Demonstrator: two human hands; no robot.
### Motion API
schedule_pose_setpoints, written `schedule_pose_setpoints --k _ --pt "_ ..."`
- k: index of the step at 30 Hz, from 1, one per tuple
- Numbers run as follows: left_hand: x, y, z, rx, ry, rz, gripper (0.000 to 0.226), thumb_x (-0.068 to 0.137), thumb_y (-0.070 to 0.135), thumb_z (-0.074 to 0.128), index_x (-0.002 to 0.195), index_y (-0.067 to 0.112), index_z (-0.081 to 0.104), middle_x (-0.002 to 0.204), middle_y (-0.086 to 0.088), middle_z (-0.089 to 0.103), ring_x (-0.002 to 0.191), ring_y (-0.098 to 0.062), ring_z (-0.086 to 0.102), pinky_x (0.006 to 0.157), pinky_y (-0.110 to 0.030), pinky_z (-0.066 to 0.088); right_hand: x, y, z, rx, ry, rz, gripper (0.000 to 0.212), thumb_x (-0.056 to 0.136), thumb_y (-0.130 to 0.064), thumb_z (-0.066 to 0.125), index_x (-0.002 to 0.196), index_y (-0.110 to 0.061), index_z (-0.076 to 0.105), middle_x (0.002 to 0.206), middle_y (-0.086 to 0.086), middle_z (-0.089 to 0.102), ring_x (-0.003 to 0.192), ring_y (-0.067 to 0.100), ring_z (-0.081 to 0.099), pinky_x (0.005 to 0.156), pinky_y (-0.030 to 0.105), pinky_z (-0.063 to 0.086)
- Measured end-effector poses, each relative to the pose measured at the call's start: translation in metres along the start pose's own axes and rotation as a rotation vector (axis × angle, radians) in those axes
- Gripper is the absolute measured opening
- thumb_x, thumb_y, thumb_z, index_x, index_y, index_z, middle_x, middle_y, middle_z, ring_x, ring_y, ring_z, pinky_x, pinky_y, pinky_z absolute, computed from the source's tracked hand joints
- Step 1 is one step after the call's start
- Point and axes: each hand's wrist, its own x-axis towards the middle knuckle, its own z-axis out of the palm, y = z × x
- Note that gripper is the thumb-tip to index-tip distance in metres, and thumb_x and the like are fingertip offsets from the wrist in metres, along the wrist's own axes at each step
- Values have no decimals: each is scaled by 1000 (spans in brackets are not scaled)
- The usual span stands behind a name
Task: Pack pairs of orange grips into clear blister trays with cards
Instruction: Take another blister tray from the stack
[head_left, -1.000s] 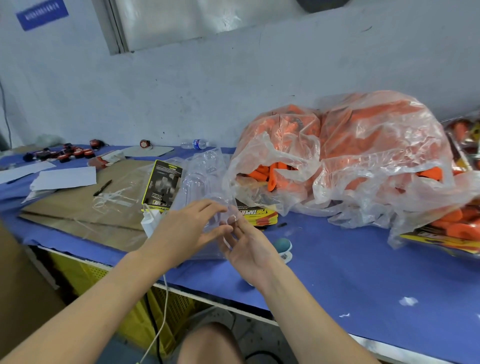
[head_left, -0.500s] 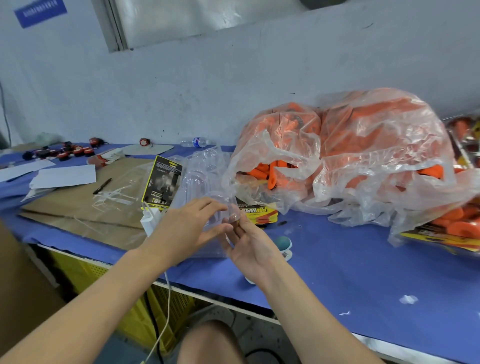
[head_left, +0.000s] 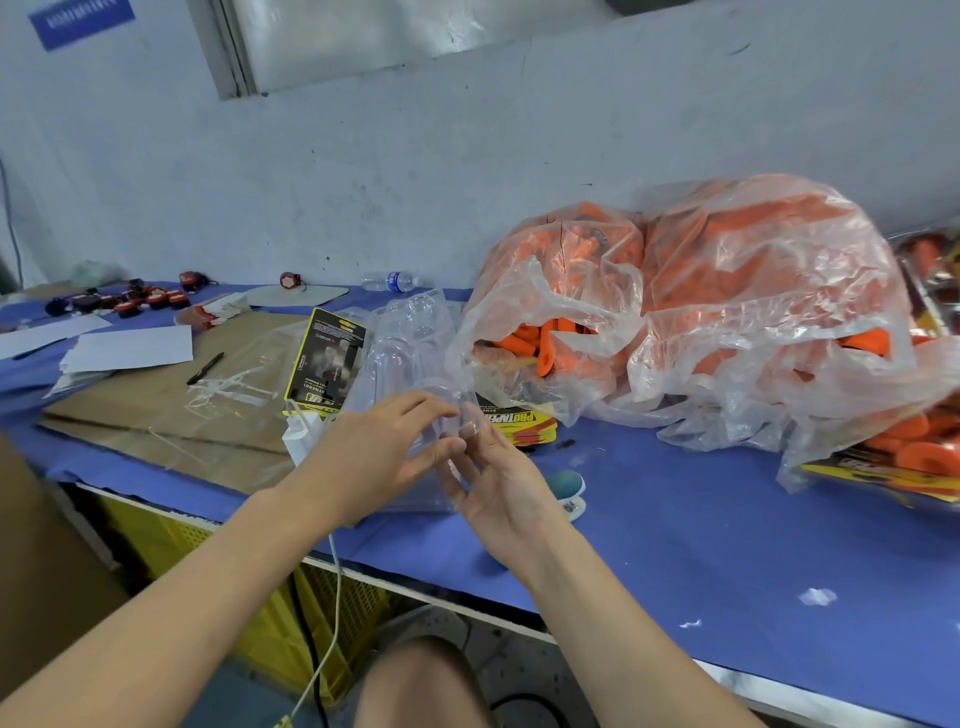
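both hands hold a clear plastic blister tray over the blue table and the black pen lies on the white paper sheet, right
Not quite: the head view shows the black pen lying on the brown cardboard sheet, beside the white paper sheet. The left hand and right hand do hold the clear plastic blister tray over the blue table.

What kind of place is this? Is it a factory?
Probably a small packing workshop. Big clear bags of orange grips sit on a blue workbench beside printed cards and stacked blister trays; the left hand and right hand pinch a single tray.
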Motion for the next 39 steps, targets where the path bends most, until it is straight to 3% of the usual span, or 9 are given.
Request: schedule_pose_setpoints --k 7,14,21,25,33,39 --pt "5 3 -8 -109 -26 -51 48 98 53 33 133 27 54 129 13 56 110 -11 59 76 -39 56 2 9 4 -111 -11 -214 34 85 -19 67 117 -11 67 109 10 73 104 23 70 83 28 56" --pt "8 6 -9 -158 3 -89 47 99 52 32 133 28 54 130 13 54 113 -11 56 79 -41 55 7 12 16 -50 67 -330 36 80 -19 67 113 -4 65 102 12 74 94 22 71 81 27 57" --pt "12 9 -11 -212 25 -111 39 102 42 37 133 26 55 133 11 54 122 -11 52 91 -43 51 12 14 24 81 131 -313 23 93 -13 58 113 -2 64 100 12 72 90 19 71 79 26 58" --pt "13 12 -11 -209 28 -107 41 102 46 35 133 27 55 130 12 55 118 -11 55 86 -45 53 13 13 26 161 137 -274 14 98 -13 54 102 -8 67 94 7 72 84 15 71 74 24 58" --pt "12 8 -5 -192 31 -87 45 98 54 37 133 31 53 124 15 55 110 -6 54 80 -44 54 10 13 23 135 147 -268 15 98 -15 55 102 -9 68 93 4 74 83 14 72 71 23 57" --pt "14 9 -4 -124 58 -67 44 96 52 46 132 28 53 126 11 56 112 -11 55 77 -43 55 12 13 26 82 202 -314 18 100 -14 52 103 -7 68 86 2 71 80 12 70 72 22 56"
